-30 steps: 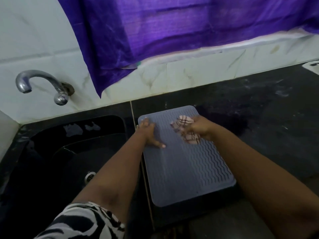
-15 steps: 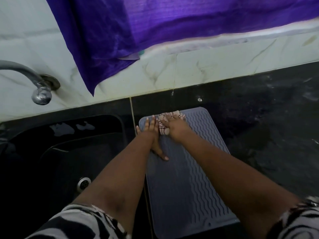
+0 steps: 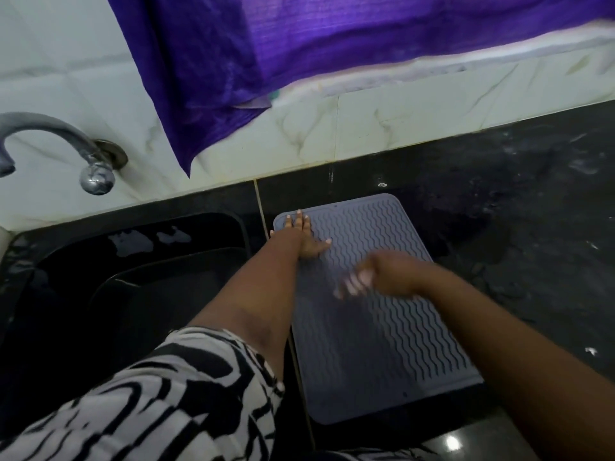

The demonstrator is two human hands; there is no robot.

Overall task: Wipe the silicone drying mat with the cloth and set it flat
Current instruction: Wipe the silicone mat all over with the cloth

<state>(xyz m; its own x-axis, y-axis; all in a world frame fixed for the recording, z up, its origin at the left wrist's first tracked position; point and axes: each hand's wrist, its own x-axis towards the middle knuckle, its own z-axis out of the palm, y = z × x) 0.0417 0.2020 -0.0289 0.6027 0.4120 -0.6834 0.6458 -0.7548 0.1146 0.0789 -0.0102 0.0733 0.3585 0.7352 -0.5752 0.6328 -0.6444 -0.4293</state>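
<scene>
While your left hand [image 3: 304, 239] lies flat, fingers spread, on the far-left corner of the silicone drying mat [image 3: 372, 314], thumb pointing right, it pins that corner down with the grip apart and palm on the ridges. Your left arm runs straight from the zebra-print sleeve [image 3: 159, 394] up along the mat's left edge.

Your right hand [image 3: 382, 277] sits over the middle of the mat, knuckles up, fingers curled toward the left. It's motion-blurred, so I cannot tell whether the grip is together or what it clamps; the pale smear at the fingertips may be the cloth [image 3: 352, 284], but it's too blurred to confirm.

The mat lies flat on the black table [image 3: 532, 211], just right of the black sink [image 3: 133, 294], long side running away from you. Tap [image 3: 76, 151] is on the tiled wall behind the sink; purple fabric [image 3: 299, 44] hangs above.

Versus half a second ago: the right hand was up at the far edge right beside the left hand, cloth clearly visible; now it's well back toward you, mid-mat. Left hand holds the same corner. Mat position unchanged.
</scene>
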